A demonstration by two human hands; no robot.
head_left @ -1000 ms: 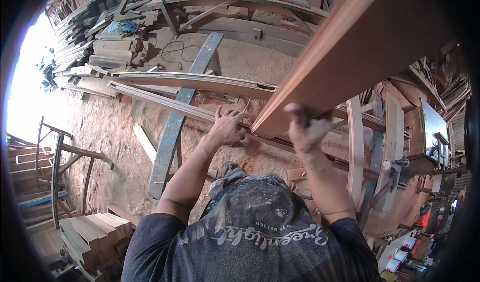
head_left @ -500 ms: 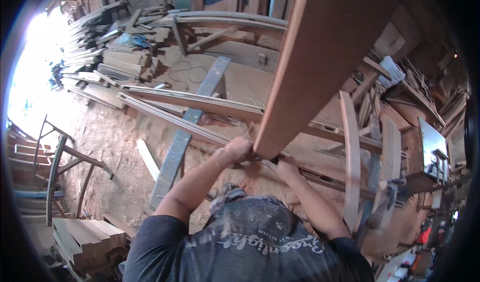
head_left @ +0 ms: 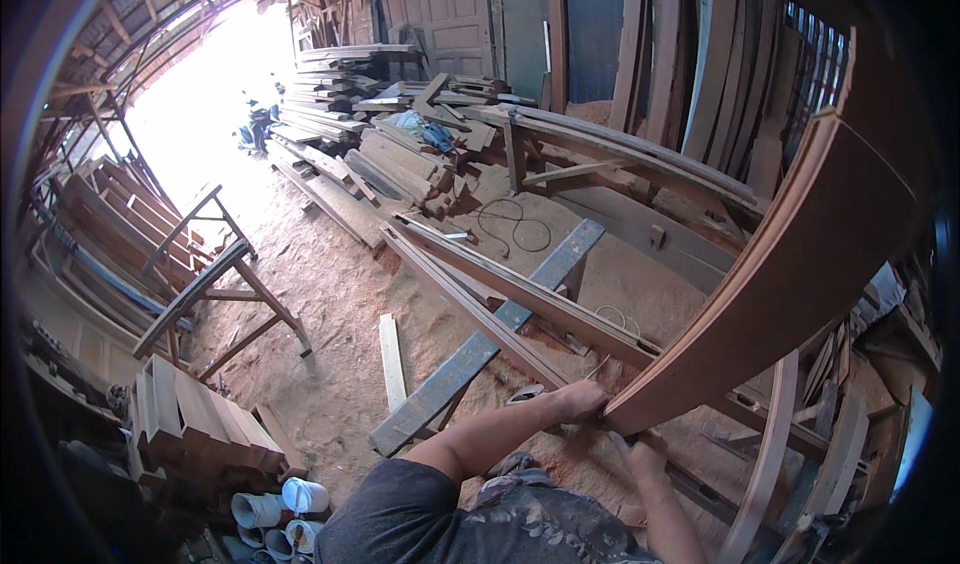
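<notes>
Basically, it all comes down to one wide wooden plank [head_left: 775, 264], tilted up with its low end right by the hands. Just to the right of the left hand [head_left: 583, 402], that end's left corner is found; from the right hand [head_left: 648, 454], tucked under the same end, the plank is seen above. The corner seems to be touched by the left one, so that hand is probably nearer, if only barely. As for the grip, most fingers are hidden, so whether either hand is spread or closed on wood can't be told. The long axis is angled up and off to the right, with the moulded edge turned left. Roughly crosswise, a grooved rail [head_left: 480, 309] is laid over the blue-grey sawhorse [head_left: 435, 399], aimed down toward the hands.
</notes>
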